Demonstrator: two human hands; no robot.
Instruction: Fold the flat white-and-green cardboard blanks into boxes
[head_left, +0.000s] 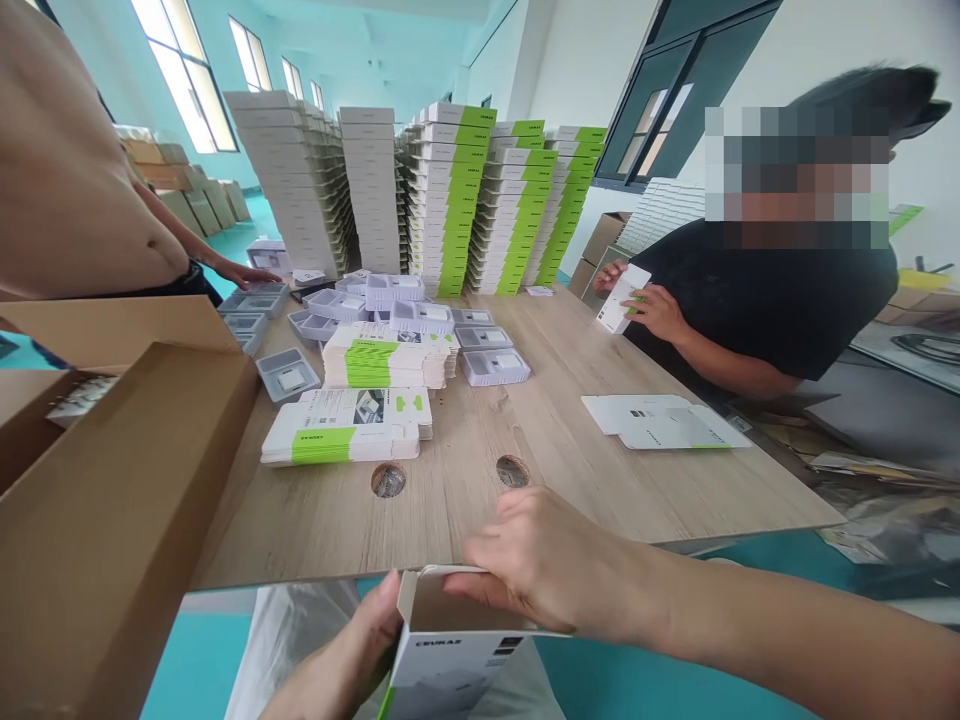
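A small white cardboard box (450,672) with a green edge and dark print is in front of my lap, just off the table's near edge. Its upper end is open and shows the bare inside. Around the box's left side my left hand (341,650) is closed, thumb by the upper corner. My right hand (536,565) comes in from the right, fingers curled over the far rim and partly inside the opening, gripping the box there. Some of its fingertips are hidden. Flattened printed boxes (352,425) lie stacked on the table beyond, with a second pile (390,355) behind them.
Plastic trays (495,367) lie around the piles. Tall stacks of finished boxes (450,200) line the table's back. A large open carton (112,520) stands left. One unfolded box (667,422) lies right. A co-worker (765,290) holds a white box; another person (90,180) touches trays.
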